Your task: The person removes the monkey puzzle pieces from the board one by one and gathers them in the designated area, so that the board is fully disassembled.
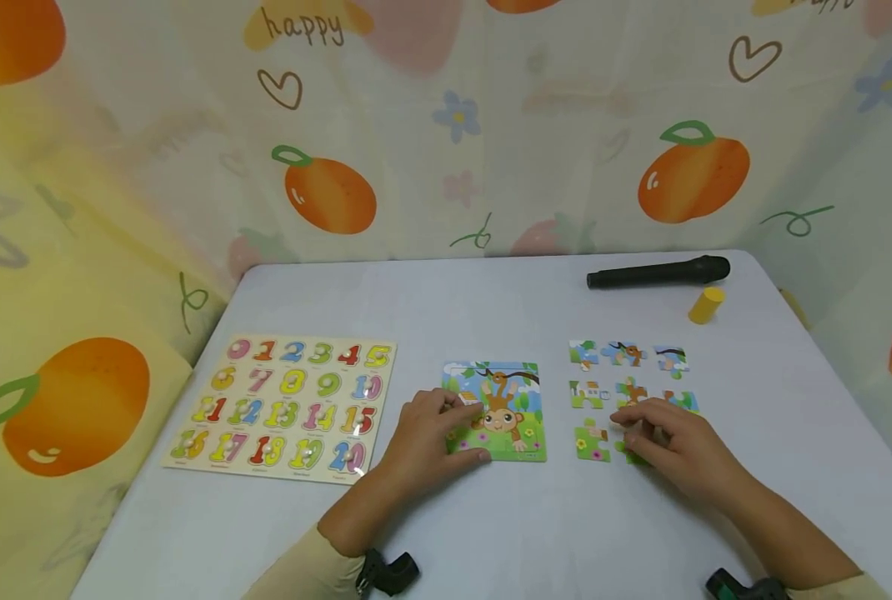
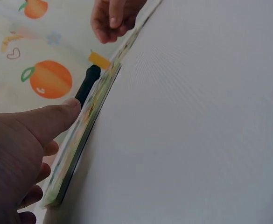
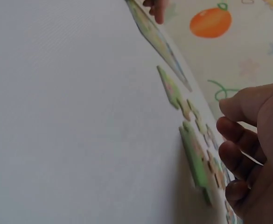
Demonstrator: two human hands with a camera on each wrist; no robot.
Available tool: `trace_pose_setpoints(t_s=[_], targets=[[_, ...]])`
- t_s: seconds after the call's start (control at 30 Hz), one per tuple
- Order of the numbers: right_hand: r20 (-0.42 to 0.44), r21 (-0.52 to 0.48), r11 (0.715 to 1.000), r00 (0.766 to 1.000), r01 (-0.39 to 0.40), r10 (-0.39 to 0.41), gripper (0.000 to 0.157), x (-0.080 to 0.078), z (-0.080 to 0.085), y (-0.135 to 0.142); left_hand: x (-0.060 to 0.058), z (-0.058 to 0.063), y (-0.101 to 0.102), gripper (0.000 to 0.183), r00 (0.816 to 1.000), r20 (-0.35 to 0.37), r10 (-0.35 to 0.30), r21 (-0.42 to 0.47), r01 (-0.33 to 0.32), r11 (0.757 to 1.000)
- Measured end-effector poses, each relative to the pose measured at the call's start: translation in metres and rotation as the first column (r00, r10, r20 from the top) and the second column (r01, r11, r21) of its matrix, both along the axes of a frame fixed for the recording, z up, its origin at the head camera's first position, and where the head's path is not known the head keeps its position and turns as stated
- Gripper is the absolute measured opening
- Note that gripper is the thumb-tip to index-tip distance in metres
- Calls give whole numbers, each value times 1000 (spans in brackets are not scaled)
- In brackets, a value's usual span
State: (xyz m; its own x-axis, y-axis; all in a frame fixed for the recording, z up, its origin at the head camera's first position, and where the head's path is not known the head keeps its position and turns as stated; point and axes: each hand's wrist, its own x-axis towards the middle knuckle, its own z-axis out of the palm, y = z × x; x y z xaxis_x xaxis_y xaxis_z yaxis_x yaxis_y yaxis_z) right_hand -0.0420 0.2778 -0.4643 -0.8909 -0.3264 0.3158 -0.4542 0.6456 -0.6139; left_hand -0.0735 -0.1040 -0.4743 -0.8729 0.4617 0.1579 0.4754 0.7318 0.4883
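Note:
A small square puzzle board point(image 1: 523, 433) printed with a monkey hanging from a branch lies mid-table. Over its left edge rests my left hand point(image 1: 423, 433), fingers relaxed on the picture and thumb near the lower edge. To the right, loose jigsaw pieces sit in three spaced rows, among them a green corner piece point(image 1: 590, 446). My right hand point(image 1: 679, 454) hovers above the lower right pieces, covering part of them, its fingers loosely bent. In the right wrist view, no piece shows between thumb and fingers, and a green piece point(image 3: 194, 156) lies beside them.
A number board point(image 1: 284, 408) with colourful numerals from 0 to 20 lies at the left. At the back right are a black microphone point(image 1: 656, 274) and a yellow cylinder point(image 1: 706, 306). A printed curtain point(image 1: 491, 192) hangs behind the white table point(image 1: 521, 533).

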Motion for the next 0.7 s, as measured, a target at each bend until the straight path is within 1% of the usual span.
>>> trace_pose_setpoints(t_s=[0.17,0.3,0.43,0.53,0.7], targets=[[51,-42,996,996,-77,79,29,-12,5,-13,-3,2,6,64,999,-14,-47,-30,46,998],[82,-68,989,987,-130,135,24,-20,7,-25,-4,1,10,62,998,6,-68,-38,68,997],[114,-106,977,973,-187,199,22,-27,9,-39,-5,-1,12,61,997,21,-68,-32,69,997],[131,-128,966,962,-224,240,21,-33,11,-48,-6,-3,12,61,998,16,-65,-34,66,997],[159,-135,956,947,-259,279,18,-43,12,-61,-7,-7,11,61,998,-3,-63,-36,63,997]])
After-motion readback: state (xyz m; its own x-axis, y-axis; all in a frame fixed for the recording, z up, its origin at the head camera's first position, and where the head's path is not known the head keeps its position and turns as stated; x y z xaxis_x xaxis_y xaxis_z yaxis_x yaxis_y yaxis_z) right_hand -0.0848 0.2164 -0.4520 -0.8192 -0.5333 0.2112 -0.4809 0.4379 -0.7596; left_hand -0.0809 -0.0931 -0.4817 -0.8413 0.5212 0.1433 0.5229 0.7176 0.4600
